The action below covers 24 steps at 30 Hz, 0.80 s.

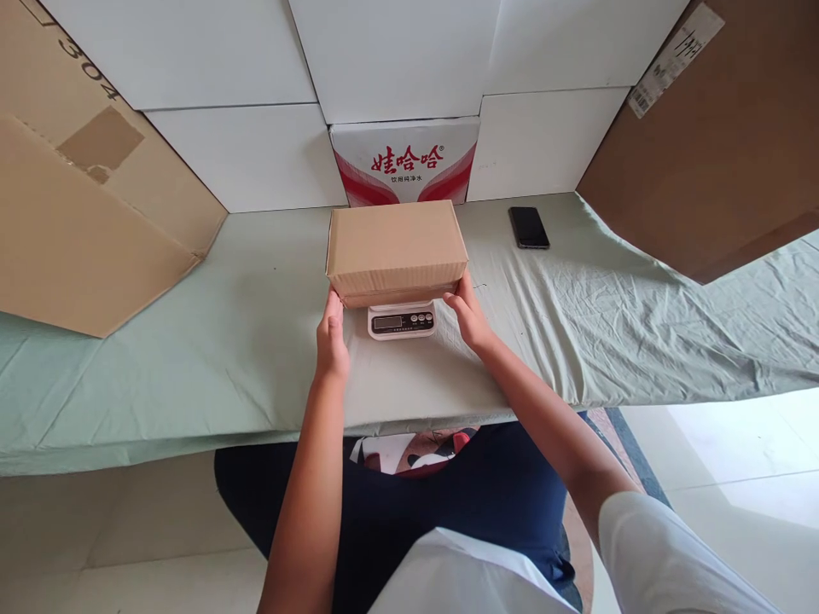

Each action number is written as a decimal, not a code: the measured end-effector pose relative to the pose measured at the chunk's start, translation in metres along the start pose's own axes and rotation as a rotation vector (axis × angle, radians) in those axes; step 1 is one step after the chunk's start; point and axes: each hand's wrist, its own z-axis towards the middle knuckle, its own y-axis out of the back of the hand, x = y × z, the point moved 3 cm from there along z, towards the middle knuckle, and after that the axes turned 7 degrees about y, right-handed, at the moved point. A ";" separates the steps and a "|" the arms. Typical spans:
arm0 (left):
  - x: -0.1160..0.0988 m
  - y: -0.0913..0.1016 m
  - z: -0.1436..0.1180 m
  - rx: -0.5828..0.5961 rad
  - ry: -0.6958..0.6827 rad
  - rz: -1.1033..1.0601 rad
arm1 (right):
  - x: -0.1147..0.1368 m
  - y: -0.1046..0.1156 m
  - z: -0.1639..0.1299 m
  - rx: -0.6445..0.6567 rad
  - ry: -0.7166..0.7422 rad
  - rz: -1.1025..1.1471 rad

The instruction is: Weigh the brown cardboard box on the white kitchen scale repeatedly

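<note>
A closed brown cardboard box (397, 239) is over a small white digital kitchen scale (402, 333), covering its weighing plate. Only the front of the scale shows, with a dark display and several round buttons. My left hand (332, 337) grips the box at its lower left front corner. On the opposite side, my right hand (467, 314) holds the lower right corner, thumb along the front face. Whether the box rests on the plate or is held just above it, I cannot tell.
A black phone (529, 228) lies to the right on the green cloth (256, 341). Behind stand white boxes (243, 158) and a carton with red lettering (409, 162). Large cardboard sheets flank the table at left (95, 205) and right (717, 145).
</note>
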 end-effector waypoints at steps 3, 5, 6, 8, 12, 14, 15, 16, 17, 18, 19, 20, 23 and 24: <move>0.003 0.000 0.001 -0.003 0.007 -0.002 | 0.003 -0.001 0.001 -0.004 -0.011 -0.006; 0.005 0.001 0.003 -0.008 0.012 -0.008 | 0.004 -0.001 0.002 -0.006 -0.014 -0.024; 0.006 0.001 0.003 -0.009 0.017 -0.009 | 0.004 -0.001 0.002 -0.007 -0.014 -0.030; 0.007 0.001 0.004 -0.014 0.031 -0.008 | 0.003 -0.001 0.002 -0.011 -0.011 -0.032; 0.007 0.001 0.005 0.000 0.032 -0.010 | 0.003 0.000 0.002 -0.010 -0.017 -0.023; 0.007 0.001 0.005 0.013 0.031 -0.015 | 0.004 -0.001 0.002 -0.011 -0.019 -0.014; 0.007 0.001 0.005 0.017 0.032 -0.015 | 0.005 -0.001 0.003 -0.014 -0.020 -0.007; 0.007 0.001 0.006 0.019 0.036 -0.016 | 0.005 -0.001 0.003 -0.017 -0.020 0.000; 0.007 0.001 0.006 0.019 0.040 -0.017 | 0.006 -0.001 0.003 -0.021 -0.021 0.005; 0.007 0.001 0.006 0.019 0.042 -0.018 | 0.006 -0.001 0.003 -0.023 -0.022 0.006; 0.007 0.000 0.006 0.019 0.042 -0.019 | 0.007 -0.001 0.004 -0.025 -0.024 0.004; 0.007 0.000 0.006 0.019 0.040 -0.017 | 0.006 -0.001 0.004 -0.025 -0.026 -0.002; 0.006 -0.001 0.007 0.026 0.030 -0.008 | 0.005 -0.001 0.004 -0.023 -0.025 -0.017; 0.006 -0.001 0.007 0.026 0.031 -0.010 | 0.004 0.000 0.004 -0.024 -0.022 -0.019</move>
